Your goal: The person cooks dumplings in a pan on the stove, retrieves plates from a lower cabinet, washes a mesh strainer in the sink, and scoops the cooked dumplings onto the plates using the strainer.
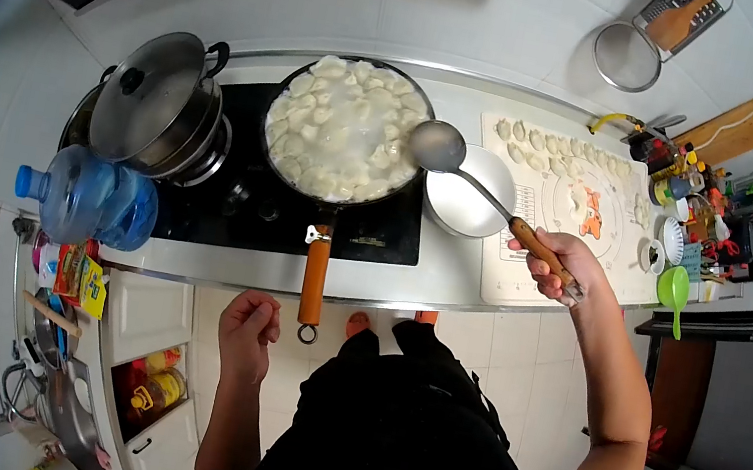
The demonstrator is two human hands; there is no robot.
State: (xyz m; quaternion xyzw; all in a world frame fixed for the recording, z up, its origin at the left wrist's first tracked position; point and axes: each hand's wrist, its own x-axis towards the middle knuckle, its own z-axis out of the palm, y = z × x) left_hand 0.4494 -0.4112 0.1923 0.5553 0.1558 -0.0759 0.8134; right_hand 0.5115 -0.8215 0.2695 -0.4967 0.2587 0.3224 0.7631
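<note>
A metal ladle (437, 146) with a wooden handle is held in my right hand (564, 266), its bowl over the gap between the pan's right rim and a white bowl (469, 201). Many pale dumplings (348, 119) float in whitish liquid in the wide pan (270, 138) on the black stove (376, 240). The pan's wooden handle (315, 280) points toward me. Just left of that handle, my left hand (250, 322) hangs in front of the counter edge, fingers curled, holding nothing visible. More dumplings (553, 145) lie in rows on a printed mat (510, 279).
A lidded pot (158, 101) stands on the left burner, with a large blue water bottle (90, 200) in front. Bottles (672, 186) and a green ladle (674, 288) are at the right. A strainer (627, 58) hangs on the wall.
</note>
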